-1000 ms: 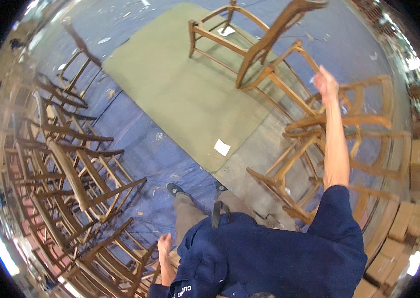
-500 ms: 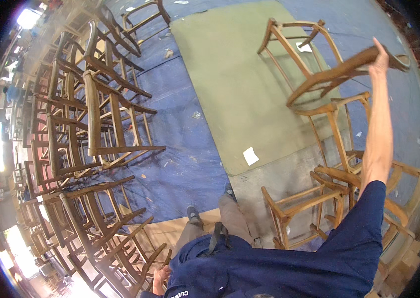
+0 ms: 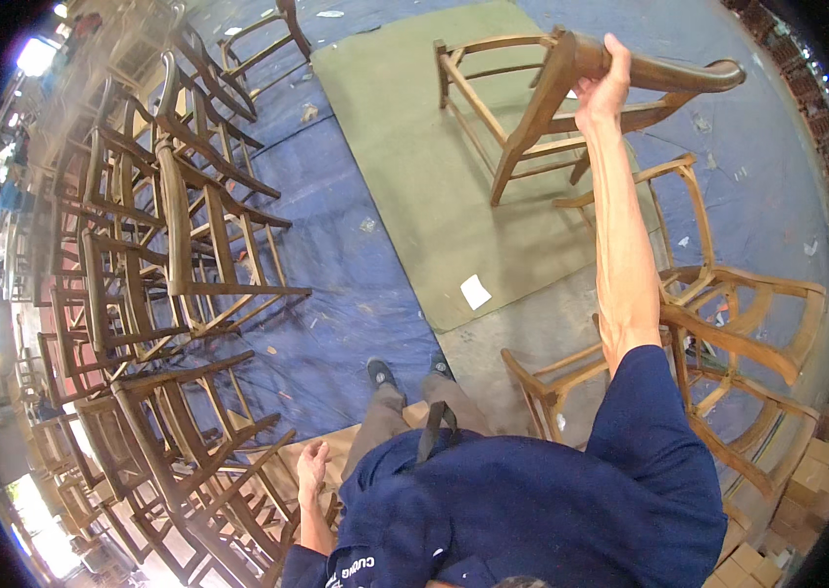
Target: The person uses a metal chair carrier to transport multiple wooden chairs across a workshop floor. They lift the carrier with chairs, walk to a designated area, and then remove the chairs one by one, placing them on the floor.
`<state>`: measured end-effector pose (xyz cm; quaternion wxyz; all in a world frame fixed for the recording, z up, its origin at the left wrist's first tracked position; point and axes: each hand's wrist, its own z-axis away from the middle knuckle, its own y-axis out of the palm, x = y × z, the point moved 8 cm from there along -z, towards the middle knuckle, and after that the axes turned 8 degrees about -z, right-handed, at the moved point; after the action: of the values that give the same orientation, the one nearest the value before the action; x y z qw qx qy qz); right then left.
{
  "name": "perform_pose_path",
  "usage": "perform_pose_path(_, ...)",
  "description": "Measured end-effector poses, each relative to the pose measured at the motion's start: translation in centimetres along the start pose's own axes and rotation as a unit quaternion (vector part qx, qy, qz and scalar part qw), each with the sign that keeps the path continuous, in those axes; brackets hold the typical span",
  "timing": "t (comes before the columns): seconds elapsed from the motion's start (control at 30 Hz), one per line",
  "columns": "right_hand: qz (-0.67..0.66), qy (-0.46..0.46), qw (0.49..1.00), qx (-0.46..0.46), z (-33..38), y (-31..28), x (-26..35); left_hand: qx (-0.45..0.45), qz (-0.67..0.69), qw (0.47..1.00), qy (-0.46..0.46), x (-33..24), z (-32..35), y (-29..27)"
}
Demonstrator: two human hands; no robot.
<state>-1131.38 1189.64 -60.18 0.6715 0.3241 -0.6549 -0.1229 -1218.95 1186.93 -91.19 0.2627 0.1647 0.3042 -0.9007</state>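
My right hand (image 3: pixel 602 90) is closed round the top rail of a brown wooden chair frame (image 3: pixel 524 147), which is tilted and has no seat panel. My right arm is stretched far forward to it. The frame's legs and stretchers hang over the green mat (image 3: pixel 385 127); whether any leg touches the mat I cannot tell. My left hand (image 3: pixel 311 468) hangs low beside my hip, loosely curled with nothing visible in it. Nearest to it are the dark chair frames (image 3: pixel 228 490) stacked on the left.
Tall stacks of chair frames (image 3: pixel 179 216) line the left side over a blue floor sheet (image 3: pixel 326 245). More lighter wooden frames (image 3: pixel 743 323) stand close on my right. A white paper (image 3: pixel 475 292) lies on the mat. Cardboard boxes (image 3: pixel 811 480) sit at the lower right.
My right hand has swung left with the chair frame, bringing it over the mat and turning it. My left hand has come forward a little from my side. My feet have shifted.
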Motion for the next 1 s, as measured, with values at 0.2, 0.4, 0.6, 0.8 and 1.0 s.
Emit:
perform_pose_path(0.2, -0.07, 0.053, 0.996, 0.029, 3.9, -5.0, 5.7, 0.009, -0.046, 0.999, 0.007, 3.0, -0.6, 3.5)
perform_pose_path(0.4, -0.1, 0.011, 0.99, -0.099, 10.1, -10.6, 11.0, -0.009, -0.048, 0.993, -0.104, 8.2, -3.4, 2.8)
perform_pose_path(0.6, -0.116, 0.116, 0.986, -0.031, 15.0, -12.6, 12.3, 0.019, -0.073, 0.995, 0.065, 4.7, -11.4, -3.7)
perform_pose_path(0.8, -0.099, 0.26, 0.951, 0.138, 18.3, -11.8, 14.5, -0.063, -0.107, 0.987, 0.099, -7.9, -13.7, -2.9)
perform_pose_path(1.0, -0.068, 0.299, 0.935, 0.179, 17.2, -14.0, 17.1, 0.101, 0.146, 0.983, 0.037, -20.9, -11.1, 6.9)
